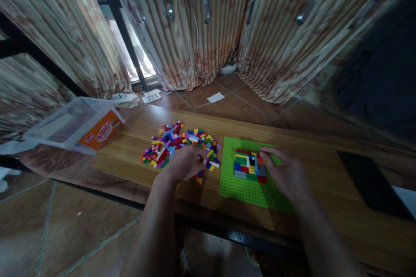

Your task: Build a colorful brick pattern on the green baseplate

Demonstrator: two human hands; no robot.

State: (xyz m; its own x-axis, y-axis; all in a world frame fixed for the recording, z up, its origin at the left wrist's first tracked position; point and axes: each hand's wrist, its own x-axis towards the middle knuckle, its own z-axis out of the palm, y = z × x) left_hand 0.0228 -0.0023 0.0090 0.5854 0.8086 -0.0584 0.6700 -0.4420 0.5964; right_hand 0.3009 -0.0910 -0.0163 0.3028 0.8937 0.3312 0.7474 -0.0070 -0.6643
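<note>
My left hand [186, 162] is over the front right part of a pile of colourful toy bricks [175, 140], its thumb and fingers drawn together; whatever lies between them is too small to name. On a green baseplate [229, 186] sits a low brick build [250, 166] of red, yellow, blue, white, grey and other pieces. My right hand [284, 173] reaches over the plate from the right. Its closed fingertips touch the upper right corner of the build, and they hide what they may be gripping.
A clear plastic box [61, 143] with an orange label stands at the left end of the wooden table [126, 160]. Toward the right end lies a flat black object [373, 184], with white paper [406, 199] beside it. Striped curtains [191, 43] hang behind.
</note>
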